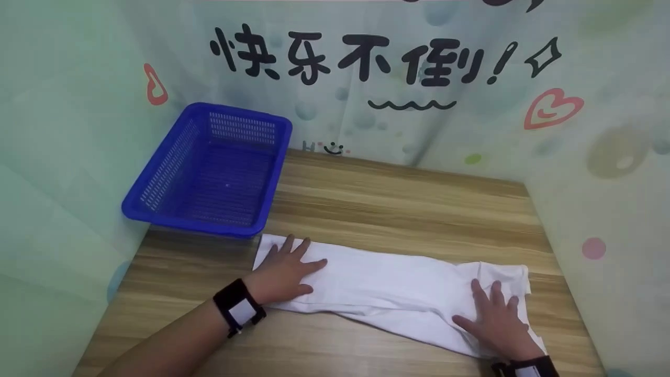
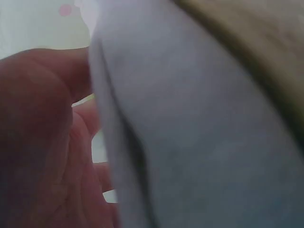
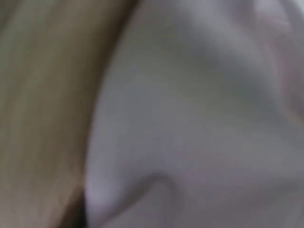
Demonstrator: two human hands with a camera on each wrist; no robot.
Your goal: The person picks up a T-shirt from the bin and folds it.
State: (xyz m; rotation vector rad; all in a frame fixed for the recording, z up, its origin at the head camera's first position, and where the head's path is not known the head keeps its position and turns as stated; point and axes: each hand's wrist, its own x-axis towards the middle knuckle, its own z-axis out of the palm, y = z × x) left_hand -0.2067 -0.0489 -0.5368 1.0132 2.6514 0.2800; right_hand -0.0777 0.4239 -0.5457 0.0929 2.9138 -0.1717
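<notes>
A white cloth garment [image 1: 382, 277], folded into a long strip, lies across the wooden table. My left hand [image 1: 282, 272] rests on its left end with the fingers spread. On the right end lies my right hand [image 1: 500, 319], its fingers also spread over the fabric. Creases run along the near edge, and the right end looks rumpled. Close up in the left wrist view, the folded layers of the garment [image 2: 190, 118] stand beside the palm [image 2: 42, 142]. Blurred white fabric [image 3: 190, 133] fills most of the right wrist view.
A blue plastic basket [image 1: 267, 209] with slotted walls stands at the back left, just beyond the garment's left end. The wooden table [image 1: 419, 204] ends at a printed curtain [image 1: 366, 120] at the back, with more curtain along both sides.
</notes>
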